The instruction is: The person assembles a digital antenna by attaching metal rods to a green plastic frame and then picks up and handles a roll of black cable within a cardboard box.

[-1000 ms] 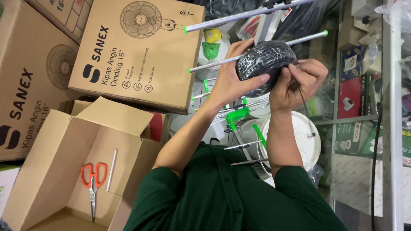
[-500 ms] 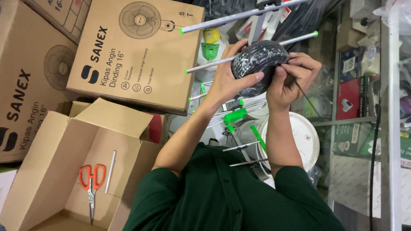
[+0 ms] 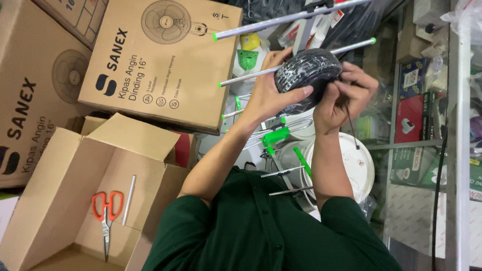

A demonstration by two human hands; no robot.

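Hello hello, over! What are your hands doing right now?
Left hand grips black ribbed motor housing, fingers wrapped over it. Right hand pinches thin black cord beside it. Metal rods cross close behind.

Wearer: dark green shirt
Short sleeves (image 3: 181, 221) end near the elbows; small buttons run down the front; forearms bare.
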